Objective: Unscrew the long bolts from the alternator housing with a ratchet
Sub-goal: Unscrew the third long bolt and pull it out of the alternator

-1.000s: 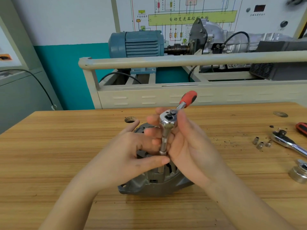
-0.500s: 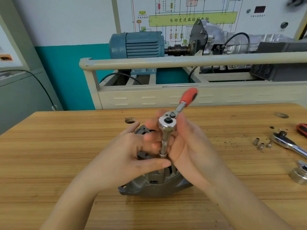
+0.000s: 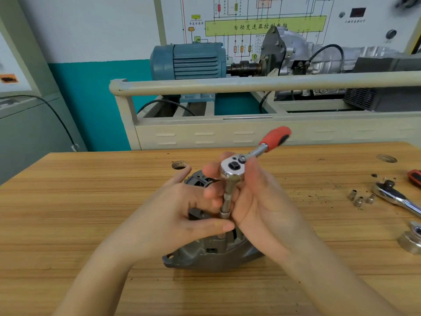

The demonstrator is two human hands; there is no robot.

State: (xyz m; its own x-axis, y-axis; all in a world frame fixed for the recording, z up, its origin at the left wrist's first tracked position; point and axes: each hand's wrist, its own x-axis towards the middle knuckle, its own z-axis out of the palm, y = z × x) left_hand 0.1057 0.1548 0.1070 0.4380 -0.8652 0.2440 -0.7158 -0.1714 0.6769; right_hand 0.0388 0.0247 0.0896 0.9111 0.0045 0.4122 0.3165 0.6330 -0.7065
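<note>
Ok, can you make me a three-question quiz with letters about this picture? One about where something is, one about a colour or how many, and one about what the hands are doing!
1. Where do the small loose sockets lie on the table?
A. right of the alternator housing
B. left of it
C. on top of it

2. What colour is the ratchet handle?
A. blue
B. red and black
C. yellow

3. What is the right hand doing?
A. lying flat on the table
B. holding the ratchet's head and extension
C. picking up a socket

Answers: 1 A, they sit near the second ratchet. 2 B, the grip points up and away. 3 B, its fingers curl round the tool beside the left hand.
</note>
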